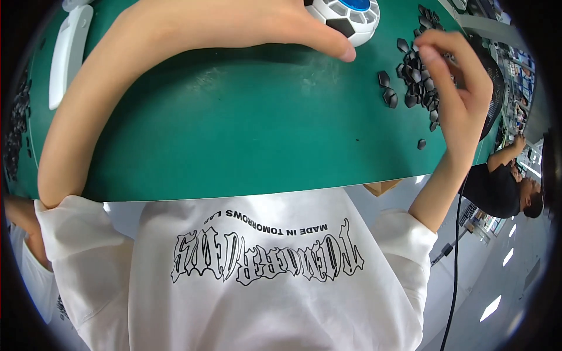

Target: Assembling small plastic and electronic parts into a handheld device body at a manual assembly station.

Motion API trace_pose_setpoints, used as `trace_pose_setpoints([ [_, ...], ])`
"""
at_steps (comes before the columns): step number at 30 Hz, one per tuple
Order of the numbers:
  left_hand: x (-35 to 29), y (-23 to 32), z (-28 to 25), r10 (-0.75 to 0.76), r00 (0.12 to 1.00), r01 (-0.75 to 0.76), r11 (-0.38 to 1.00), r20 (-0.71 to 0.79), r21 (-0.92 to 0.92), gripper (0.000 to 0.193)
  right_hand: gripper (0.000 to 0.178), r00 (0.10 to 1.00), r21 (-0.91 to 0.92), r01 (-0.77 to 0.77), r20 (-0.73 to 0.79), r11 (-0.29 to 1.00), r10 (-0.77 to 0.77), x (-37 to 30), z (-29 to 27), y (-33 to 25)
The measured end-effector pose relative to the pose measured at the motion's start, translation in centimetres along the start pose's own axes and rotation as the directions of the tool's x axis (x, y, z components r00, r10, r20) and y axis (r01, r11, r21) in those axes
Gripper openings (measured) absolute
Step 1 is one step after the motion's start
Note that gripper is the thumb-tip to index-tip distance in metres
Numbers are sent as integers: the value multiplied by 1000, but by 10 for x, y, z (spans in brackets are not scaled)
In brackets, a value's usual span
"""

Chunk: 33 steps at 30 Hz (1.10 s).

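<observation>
At the far edge of the view, my left hand (275, 23) curves round a white soccer-ball-shaped object (366, 20) with black panels and a round blue part on top. My thumb lies along its near side; the other fingers are mostly out of view. Over at the right, my right hand (462, 76) is raised above a pile of small black faceted pieces (414, 79). Its thumb and forefinger are pinched together, and whatever may be between them is too small to make out. Some black pieces lie loose beside the pile.
A green mat (234, 134) covers the table. To the far left lies a long white plastic part (70, 55), with more dark pieces (17, 128) at the left rim. A black mesh basket (496, 88) stands behind my right hand. Another person (497, 187) is at the right.
</observation>
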State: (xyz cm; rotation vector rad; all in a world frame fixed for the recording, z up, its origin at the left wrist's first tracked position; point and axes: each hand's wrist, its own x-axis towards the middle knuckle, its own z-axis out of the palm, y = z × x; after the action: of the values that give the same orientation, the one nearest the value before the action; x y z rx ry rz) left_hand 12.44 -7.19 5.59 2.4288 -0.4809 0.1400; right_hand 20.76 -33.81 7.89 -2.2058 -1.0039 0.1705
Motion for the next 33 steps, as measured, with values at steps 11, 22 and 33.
trace_pose_setpoints([
  [11, 1, -30, -8, 343, 939, -343, 938, -21, -44, 70, 26, 967, -326, 249, 132, 912, -217, -18, 10, 4],
  [22, -9, -29, 4, 344, 918, -379, 908, -196, -180, 69, 35, 653, -352, 702, -31, 619, -757, -29, 10, -22],
  [33, -15, -9, 26, 65, 990, -79, 990, -121, -118, 62, 18, 897, -259, 436, 52, 862, -439, 15, 20, -45],
])
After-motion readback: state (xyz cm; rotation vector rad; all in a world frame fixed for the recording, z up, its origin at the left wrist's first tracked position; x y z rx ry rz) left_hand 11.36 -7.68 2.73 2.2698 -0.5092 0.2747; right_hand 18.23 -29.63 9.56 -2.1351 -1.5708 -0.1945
